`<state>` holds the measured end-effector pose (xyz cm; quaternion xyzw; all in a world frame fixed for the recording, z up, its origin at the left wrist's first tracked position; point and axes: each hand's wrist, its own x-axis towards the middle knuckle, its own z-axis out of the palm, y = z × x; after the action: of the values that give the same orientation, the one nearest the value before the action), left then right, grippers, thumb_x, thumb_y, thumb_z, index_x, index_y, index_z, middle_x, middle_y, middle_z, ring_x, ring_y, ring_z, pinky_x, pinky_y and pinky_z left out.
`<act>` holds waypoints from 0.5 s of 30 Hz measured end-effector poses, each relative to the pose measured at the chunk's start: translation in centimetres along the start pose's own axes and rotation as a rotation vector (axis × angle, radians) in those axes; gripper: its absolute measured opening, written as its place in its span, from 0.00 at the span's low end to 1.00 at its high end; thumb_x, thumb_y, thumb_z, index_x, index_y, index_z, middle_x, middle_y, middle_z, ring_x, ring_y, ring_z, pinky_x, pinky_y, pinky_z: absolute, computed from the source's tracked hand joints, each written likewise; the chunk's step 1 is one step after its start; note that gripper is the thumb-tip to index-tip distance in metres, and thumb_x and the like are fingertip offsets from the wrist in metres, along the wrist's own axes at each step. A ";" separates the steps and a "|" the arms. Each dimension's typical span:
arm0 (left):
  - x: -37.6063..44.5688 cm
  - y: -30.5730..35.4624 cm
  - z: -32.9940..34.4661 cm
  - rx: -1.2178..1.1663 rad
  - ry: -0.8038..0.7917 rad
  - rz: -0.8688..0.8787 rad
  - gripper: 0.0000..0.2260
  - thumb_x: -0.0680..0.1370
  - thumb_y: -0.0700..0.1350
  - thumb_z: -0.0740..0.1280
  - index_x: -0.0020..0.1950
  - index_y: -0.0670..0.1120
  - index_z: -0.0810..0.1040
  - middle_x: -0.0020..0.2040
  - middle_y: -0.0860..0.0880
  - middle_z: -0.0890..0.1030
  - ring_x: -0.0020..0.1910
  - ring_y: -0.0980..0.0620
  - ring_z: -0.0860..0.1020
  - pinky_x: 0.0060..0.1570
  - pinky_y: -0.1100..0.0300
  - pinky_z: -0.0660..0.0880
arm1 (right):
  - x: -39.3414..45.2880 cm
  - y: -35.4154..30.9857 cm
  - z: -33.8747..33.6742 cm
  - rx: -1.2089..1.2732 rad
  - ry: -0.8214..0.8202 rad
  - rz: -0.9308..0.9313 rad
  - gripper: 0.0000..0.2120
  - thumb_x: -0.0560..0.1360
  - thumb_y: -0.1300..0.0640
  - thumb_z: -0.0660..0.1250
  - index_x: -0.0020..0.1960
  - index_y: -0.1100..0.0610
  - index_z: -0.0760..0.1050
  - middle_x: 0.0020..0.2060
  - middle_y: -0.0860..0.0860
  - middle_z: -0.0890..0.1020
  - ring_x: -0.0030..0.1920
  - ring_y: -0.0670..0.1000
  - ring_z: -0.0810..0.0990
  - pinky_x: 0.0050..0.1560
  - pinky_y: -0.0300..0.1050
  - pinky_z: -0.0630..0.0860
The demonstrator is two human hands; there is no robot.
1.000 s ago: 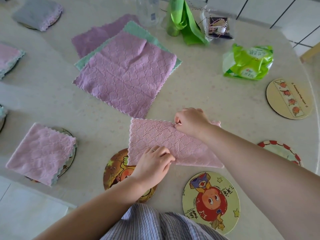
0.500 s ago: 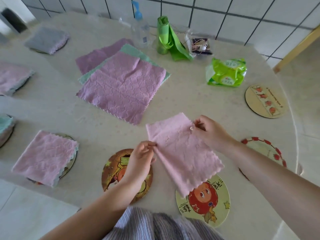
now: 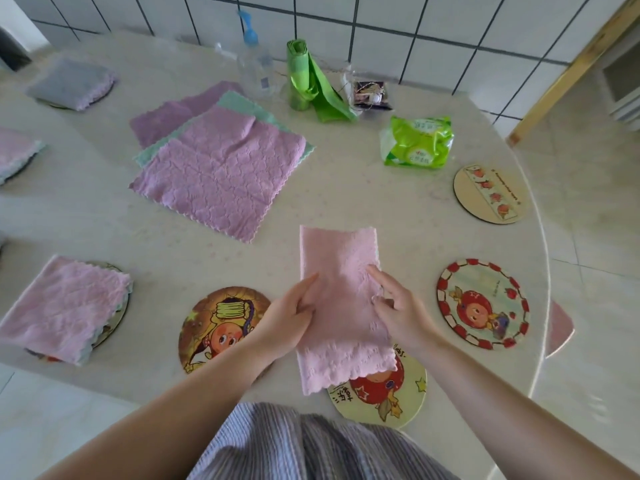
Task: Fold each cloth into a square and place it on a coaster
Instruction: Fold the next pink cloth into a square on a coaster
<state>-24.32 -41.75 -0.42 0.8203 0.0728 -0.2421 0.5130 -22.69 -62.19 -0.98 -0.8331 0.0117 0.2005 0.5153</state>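
A pink cloth, folded into a long strip, lies on the table and points away from me. Its near end overlaps a yellow cartoon coaster. My left hand rests on the strip's left edge with fingers stretched out. My right hand presses on its right edge, index finger on the fabric. A bare cartoon coaster sits just left of my left hand, and a red-rimmed coaster lies to the right. Several unfolded cloths are stacked further back.
Folded cloths sit on coasters at the left: pink, grey, and another pink one. A beige coaster, green packet, green bag roll and clear bottle stand at the back. The table's rounded edge runs close on the right.
The pink cloth was held up in the air by both hands; now it lies flat as a long strip, with both hands resting on its sides.
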 end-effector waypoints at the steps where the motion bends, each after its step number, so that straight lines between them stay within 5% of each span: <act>1: 0.4 0.1 0.0 0.000 -0.003 -0.017 0.25 0.80 0.39 0.55 0.74 0.58 0.58 0.71 0.51 0.66 0.65 0.51 0.70 0.62 0.54 0.71 | 0.0 0.2 0.0 -0.036 0.015 0.010 0.27 0.78 0.62 0.56 0.72 0.43 0.59 0.72 0.40 0.62 0.27 0.44 0.70 0.31 0.38 0.70; 4: 1.4 -0.3 0.0 -0.021 -0.004 -0.075 0.25 0.79 0.38 0.56 0.73 0.59 0.58 0.72 0.48 0.66 0.60 0.50 0.75 0.51 0.64 0.75 | 0.0 0.3 0.2 -0.083 0.041 0.110 0.28 0.79 0.60 0.56 0.75 0.45 0.53 0.71 0.50 0.65 0.49 0.59 0.80 0.40 0.48 0.76; 6: 1.3 -0.8 -0.1 0.002 -0.004 -0.067 0.26 0.79 0.38 0.57 0.73 0.58 0.60 0.70 0.47 0.69 0.57 0.49 0.76 0.40 0.71 0.72 | -0.1 0.3 0.3 -0.060 0.049 0.136 0.29 0.79 0.57 0.58 0.75 0.44 0.50 0.71 0.51 0.65 0.54 0.54 0.78 0.45 0.48 0.76; 9: 0.4 -2.0 -0.3 -0.055 0.015 -0.031 0.25 0.78 0.39 0.58 0.72 0.59 0.63 0.69 0.56 0.69 0.61 0.55 0.73 0.53 0.64 0.74 | -1.0 0.6 0.1 0.030 0.022 0.142 0.30 0.78 0.50 0.60 0.74 0.42 0.49 0.67 0.49 0.69 0.58 0.44 0.72 0.54 0.44 0.71; 11: -0.6 -2.8 -0.1 -0.129 -0.005 -0.041 0.23 0.79 0.39 0.59 0.70 0.60 0.65 0.64 0.58 0.74 0.60 0.58 0.75 0.56 0.60 0.75 | -1.9 1.1 0.0 0.069 -0.016 0.172 0.31 0.77 0.49 0.62 0.75 0.42 0.49 0.58 0.48 0.73 0.54 0.44 0.74 0.48 0.40 0.70; 14: -2.0 -3.7 0.5 -0.143 -0.027 -0.086 0.18 0.80 0.41 0.59 0.67 0.58 0.69 0.56 0.54 0.80 0.53 0.60 0.78 0.49 0.69 0.75 | -3.5 1.9 0.1 0.056 -0.099 0.170 0.31 0.77 0.53 0.63 0.74 0.42 0.52 0.40 0.49 0.75 0.33 0.43 0.70 0.35 0.35 0.69; 15: -2.3 -3.7 0.7 -0.117 -0.023 -0.090 0.18 0.80 0.41 0.59 0.66 0.58 0.70 0.54 0.53 0.80 0.51 0.60 0.78 0.45 0.71 0.75 | -3.8 2.1 0.3 0.030 -0.120 0.139 0.31 0.77 0.53 0.64 0.73 0.40 0.52 0.42 0.50 0.76 0.30 0.44 0.68 0.34 0.36 0.70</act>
<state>-27.96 -40.32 -2.55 0.7821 0.1175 -0.2697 0.5494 -26.78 -63.65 -1.54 -0.8090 0.0415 0.2851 0.5123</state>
